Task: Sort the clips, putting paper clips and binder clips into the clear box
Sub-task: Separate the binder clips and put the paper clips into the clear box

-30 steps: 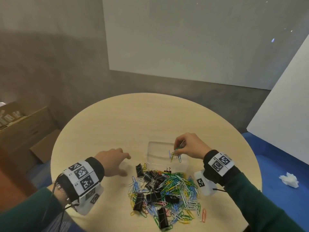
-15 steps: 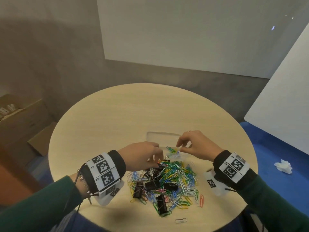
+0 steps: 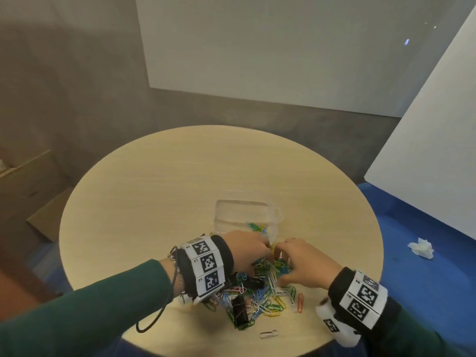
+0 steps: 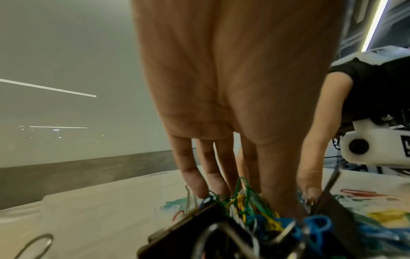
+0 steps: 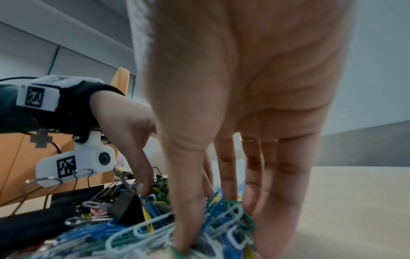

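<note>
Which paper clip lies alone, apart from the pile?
The silver paper clip at the table's near edge. It lies flat and touches nothing, while the other clips are tangled in the pile.

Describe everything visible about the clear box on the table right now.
The clear box is a small rectangular container of see-through plastic with rounded corners and no lid on it. It stands upright on the round wooden table, just beyond the clip pile. A few coloured paper clips lie inside near its front right; the rest looks bare. The left hand is at its near edge; contact cannot be told.
</note>
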